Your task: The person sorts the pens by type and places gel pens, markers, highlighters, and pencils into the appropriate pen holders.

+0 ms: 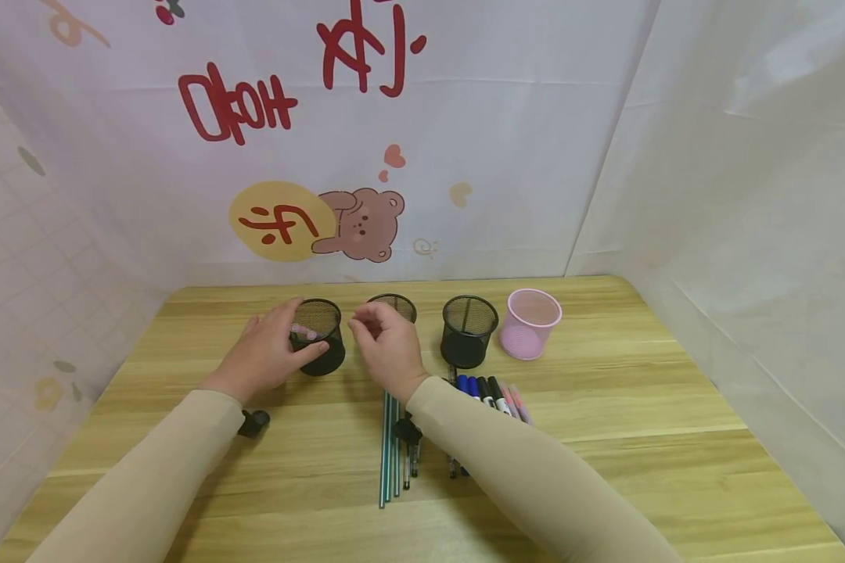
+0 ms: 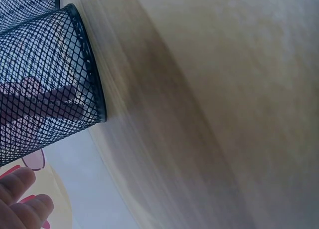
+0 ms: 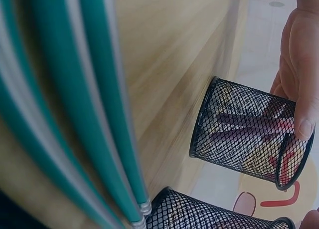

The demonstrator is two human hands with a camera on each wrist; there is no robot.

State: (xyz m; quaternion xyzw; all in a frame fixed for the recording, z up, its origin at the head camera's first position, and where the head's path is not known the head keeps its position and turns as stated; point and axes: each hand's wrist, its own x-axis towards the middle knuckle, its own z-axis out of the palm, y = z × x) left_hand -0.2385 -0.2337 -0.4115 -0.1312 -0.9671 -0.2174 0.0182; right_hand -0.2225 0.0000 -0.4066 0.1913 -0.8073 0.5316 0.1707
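Note:
My left hand (image 1: 264,352) holds the leftmost black mesh pen cup (image 1: 329,356) near its rim, the thumb across the front and the fingers around the left side. Two slim pinkish sticks (image 3: 249,124) lean inside that cup and show through the mesh. To its right, my right hand (image 1: 390,348) hovers in front of a second black mesh cup (image 1: 406,306) and partly hides it. The right fingers are loosely bent, the thumb near the index fingertip, with nothing visible between them.
A third black mesh cup (image 1: 469,328) and a pink mesh cup (image 1: 528,324) stand to the right. Teal pencils (image 1: 389,457) lie in front beside dark pens (image 1: 407,469). Blue, black and pink markers (image 1: 496,393) lie partly under the right forearm. A printed cloth (image 1: 507,156) hangs behind the table.

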